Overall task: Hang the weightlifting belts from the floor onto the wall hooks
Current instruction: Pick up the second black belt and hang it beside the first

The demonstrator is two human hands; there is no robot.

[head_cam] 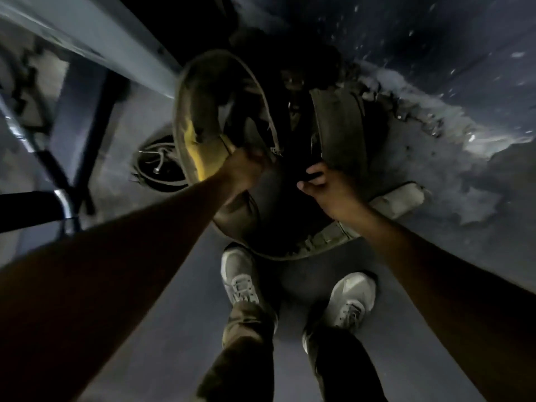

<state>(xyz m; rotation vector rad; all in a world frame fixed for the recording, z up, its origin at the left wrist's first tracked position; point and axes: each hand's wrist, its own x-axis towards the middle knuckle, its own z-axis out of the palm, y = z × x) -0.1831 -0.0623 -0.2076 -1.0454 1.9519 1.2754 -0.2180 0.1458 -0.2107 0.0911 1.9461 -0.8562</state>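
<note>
Belts lie in a heap on the floor (162, 329) just ahead of the person's shoes (239, 278), hard against the foot of the wall (435, 39), which fills the top right of the view; no hooks show anywhere, so they must sit above the frame. Largest in the heap is a wide dark belt (278, 227) whose rim sweeps in an arc just in front of the toes. Next, a curled belt (200, 111) with a yellow patch stands on edge at the left, its loop opening toward the camera and its long axis running up and away from the feet. A third, dark belt (339, 132) stands roughly upright at the right, broad face toward the wall. Left hand (246, 169) has its fingers curled round the lower edge of the curled belt, a firm hold by the look of it. Right hand (327, 190) reaches to the base of the dark upright one; its fingers (314, 172) touch the lower end, but blur and gloom hide whether they grip. Each belt lies straight ahead of its own hand, so the lift should be plainly upward toward the wall
</note>
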